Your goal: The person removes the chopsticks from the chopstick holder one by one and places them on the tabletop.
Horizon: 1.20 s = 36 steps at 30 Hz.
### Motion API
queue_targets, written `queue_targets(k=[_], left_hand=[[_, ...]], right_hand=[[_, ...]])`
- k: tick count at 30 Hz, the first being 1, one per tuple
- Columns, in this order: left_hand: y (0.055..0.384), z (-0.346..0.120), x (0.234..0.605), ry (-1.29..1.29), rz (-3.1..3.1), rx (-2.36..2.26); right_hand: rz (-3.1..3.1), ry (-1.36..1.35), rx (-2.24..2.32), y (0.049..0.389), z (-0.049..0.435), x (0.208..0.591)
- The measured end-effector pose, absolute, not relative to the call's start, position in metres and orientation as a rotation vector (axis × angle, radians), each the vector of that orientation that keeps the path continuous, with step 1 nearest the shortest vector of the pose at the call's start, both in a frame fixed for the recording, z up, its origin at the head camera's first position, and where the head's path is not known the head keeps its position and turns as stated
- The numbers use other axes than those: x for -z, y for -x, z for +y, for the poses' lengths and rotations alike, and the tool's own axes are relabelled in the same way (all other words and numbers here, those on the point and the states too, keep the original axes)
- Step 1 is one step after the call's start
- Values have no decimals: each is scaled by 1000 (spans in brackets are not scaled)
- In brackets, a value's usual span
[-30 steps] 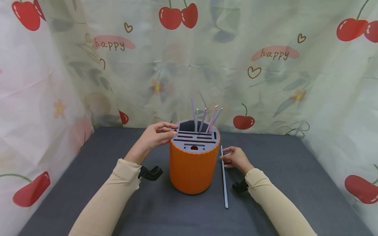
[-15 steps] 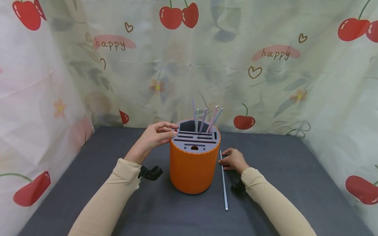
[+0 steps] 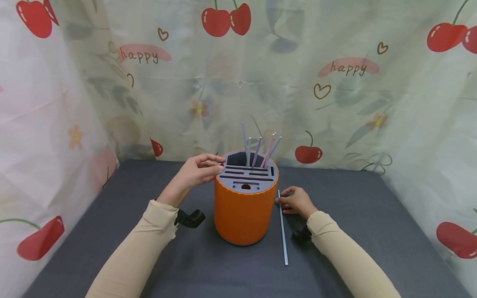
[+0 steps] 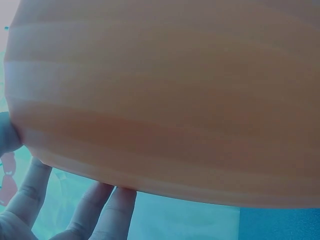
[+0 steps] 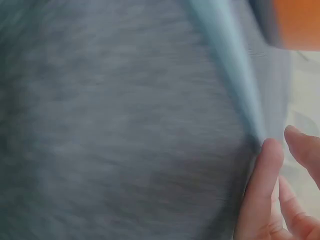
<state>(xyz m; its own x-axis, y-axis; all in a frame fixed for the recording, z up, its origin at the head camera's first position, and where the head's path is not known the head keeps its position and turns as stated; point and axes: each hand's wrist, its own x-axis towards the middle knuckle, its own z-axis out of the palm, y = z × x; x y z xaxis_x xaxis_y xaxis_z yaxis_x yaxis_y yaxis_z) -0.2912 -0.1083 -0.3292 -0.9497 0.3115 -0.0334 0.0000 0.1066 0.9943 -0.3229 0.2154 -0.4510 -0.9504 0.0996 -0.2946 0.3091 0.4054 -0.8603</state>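
An orange cylindrical utensil holder (image 3: 242, 214) with a grey slotted top stands mid-table. My left hand (image 3: 192, 172) touches its left rim with fairly straight fingers. In the left wrist view, the fingers (image 4: 112, 215) lie along the edge of the holder (image 4: 175, 115). A light-blue, thin metallic chopstick (image 3: 283, 235) lies on the table just right of the holder. My right hand (image 3: 297, 201) is at its far end, the thumb reaching across it. In the right wrist view, a fingertip (image 5: 270, 150) meets the chopstick (image 5: 232, 60) and hides its end; another finger is apart from it.
Several pastel sticks (image 3: 258, 152) stand in the holder's rear opening. The table has a dark grey cover (image 3: 188, 278). A cherry-patterned cloth (image 3: 240, 83) hangs behind it and along both sides. Each wrist wears a black device (image 3: 190, 218).
The chopstick has slid slightly toward me and to the left, my right hand moving with it, mostly in the first half second. My left hand and the holder have stayed put.
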Motion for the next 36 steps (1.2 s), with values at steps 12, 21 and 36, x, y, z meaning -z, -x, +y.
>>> queue_targets(k=[12, 21, 36], left_hand=[[290, -111, 329, -327, 2130, -1935], [292, -110, 330, -333, 2103, -1952], [292, -109, 329, -339, 2113, -1947]], right_hand=[[2045, 199, 2403, 308, 223, 336], [2114, 721, 2394, 283, 195, 304], [2252, 791, 2256, 281, 181, 310]])
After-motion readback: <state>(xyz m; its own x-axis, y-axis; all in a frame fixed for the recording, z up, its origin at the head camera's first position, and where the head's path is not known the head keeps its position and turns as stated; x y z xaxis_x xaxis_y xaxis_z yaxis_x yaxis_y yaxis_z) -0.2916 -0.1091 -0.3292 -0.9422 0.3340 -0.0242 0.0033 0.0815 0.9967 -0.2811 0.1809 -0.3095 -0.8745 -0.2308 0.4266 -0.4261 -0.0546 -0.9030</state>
